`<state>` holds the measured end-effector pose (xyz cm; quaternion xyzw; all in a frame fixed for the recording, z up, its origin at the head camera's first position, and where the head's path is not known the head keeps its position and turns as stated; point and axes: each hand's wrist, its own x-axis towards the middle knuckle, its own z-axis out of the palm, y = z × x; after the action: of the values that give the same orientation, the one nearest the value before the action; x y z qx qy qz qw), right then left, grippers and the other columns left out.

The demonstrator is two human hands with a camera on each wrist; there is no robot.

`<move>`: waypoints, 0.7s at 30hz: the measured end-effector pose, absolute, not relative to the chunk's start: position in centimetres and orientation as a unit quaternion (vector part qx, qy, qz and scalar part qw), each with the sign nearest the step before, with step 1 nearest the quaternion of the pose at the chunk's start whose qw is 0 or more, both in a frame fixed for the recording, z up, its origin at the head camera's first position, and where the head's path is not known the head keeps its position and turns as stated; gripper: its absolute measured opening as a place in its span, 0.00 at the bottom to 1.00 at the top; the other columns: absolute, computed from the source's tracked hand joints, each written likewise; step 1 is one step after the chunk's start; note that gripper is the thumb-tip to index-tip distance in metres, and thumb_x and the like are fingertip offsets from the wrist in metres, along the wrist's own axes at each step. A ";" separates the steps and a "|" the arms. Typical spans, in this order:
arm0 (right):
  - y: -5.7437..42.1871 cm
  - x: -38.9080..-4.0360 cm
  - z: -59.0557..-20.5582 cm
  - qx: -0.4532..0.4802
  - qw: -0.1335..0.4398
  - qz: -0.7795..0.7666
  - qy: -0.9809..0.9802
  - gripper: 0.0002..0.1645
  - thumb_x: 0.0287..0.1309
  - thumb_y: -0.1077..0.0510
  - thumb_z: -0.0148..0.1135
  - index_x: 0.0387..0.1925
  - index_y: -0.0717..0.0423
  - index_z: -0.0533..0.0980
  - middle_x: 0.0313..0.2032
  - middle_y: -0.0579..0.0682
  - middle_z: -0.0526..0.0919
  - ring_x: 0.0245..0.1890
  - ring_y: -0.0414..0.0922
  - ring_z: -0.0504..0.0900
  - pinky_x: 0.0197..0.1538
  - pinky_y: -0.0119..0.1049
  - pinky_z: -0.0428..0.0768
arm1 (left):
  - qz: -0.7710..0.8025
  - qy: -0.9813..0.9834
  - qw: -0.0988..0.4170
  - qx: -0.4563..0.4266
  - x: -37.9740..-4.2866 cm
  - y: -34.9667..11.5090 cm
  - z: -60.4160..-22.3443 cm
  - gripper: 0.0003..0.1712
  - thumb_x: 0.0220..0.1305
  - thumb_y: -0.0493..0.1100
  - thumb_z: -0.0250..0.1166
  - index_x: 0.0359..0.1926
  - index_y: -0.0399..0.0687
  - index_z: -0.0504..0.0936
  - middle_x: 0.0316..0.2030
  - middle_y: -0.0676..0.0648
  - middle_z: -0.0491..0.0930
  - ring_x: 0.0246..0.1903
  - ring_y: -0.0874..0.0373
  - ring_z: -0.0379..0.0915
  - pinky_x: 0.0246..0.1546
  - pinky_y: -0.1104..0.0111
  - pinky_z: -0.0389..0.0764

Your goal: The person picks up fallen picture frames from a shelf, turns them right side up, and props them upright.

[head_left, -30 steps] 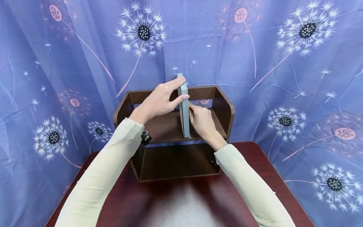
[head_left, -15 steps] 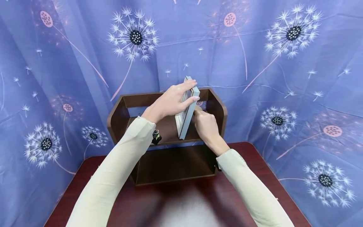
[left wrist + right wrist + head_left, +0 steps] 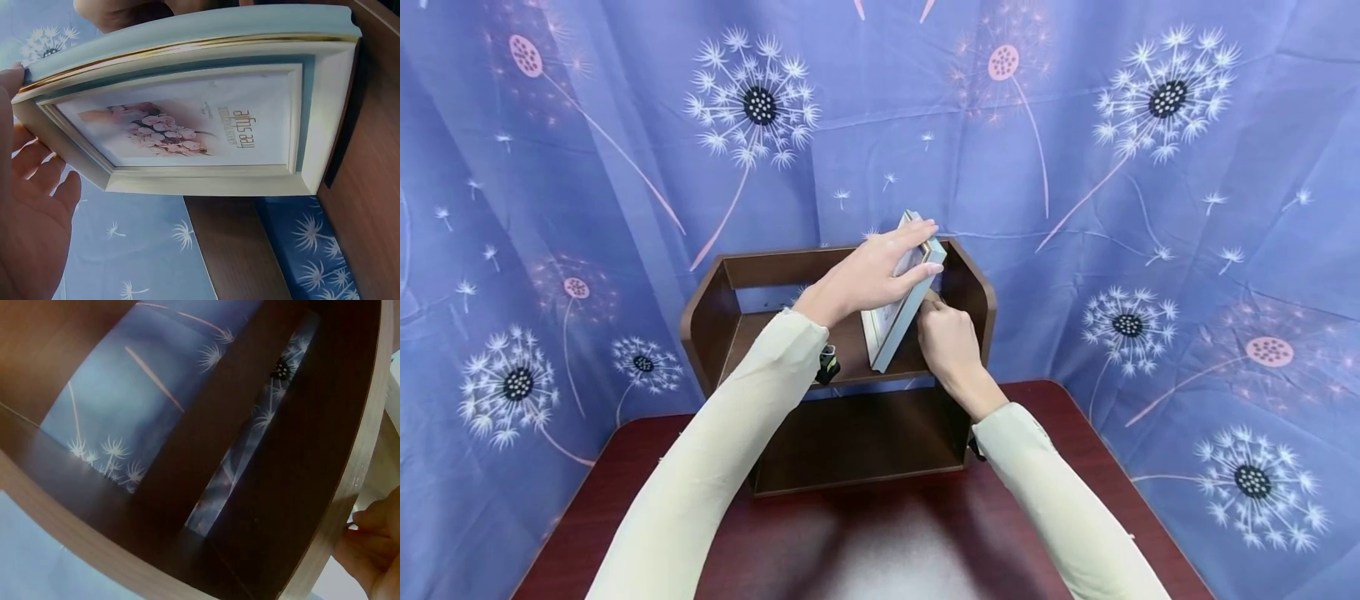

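Note:
A picture frame (image 3: pixel 900 327) with light blue sides leans to the right on the upper board of a brown shelf (image 3: pixel 706 321). In the left wrist view the picture frame (image 3: pixel 212 183) shows a cream front, a gold line and a print of pink flowers. My left hand (image 3: pixel 874 273) holds its top corner, fingers over the top edge and thumb on the near side edge. Behind the frame, my right hand (image 3: pixel 951 343) has curled fingers at its back; the part they pinch is mostly hidden. The right wrist view catches the right hand (image 3: pixel 373 547) at its edge.
The two-level shelf has raised side walls (image 3: pixel 973 287) and a lower compartment (image 3: pixel 861 437). It stands on a dark red table (image 3: pixel 775 550). A blue dandelion-print curtain (image 3: pixel 865 100) hangs behind and at both sides.
The picture frame has tipped from nearly upright to leaning right, its front turning into view. My left hand has moved right along with its top; the right hand stays behind it.

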<state>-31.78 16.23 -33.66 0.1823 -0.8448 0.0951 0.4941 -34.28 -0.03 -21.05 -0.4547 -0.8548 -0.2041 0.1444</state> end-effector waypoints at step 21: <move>17.7 -29.3 -31.1 0.156 0.440 0.186 -0.864 0.14 0.65 0.64 0.65 0.22 0.60 0.79 0.17 0.56 0.81 0.20 0.57 0.82 0.28 0.58 0.82 | -0.271 -0.860 0.141 -0.408 -35.2 -0.5 -21.9 0.38 0.81 0.61 0.52 0.82 0.50 0.61 0.82 0.47 0.59 0.83 0.54 0.52 0.84 0.56 0.56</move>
<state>-29.35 17.71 -31.11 0.1563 -0.8645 0.1861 0.4400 -35.17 -0.53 -21.85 -0.4077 -0.8604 -0.2714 0.1408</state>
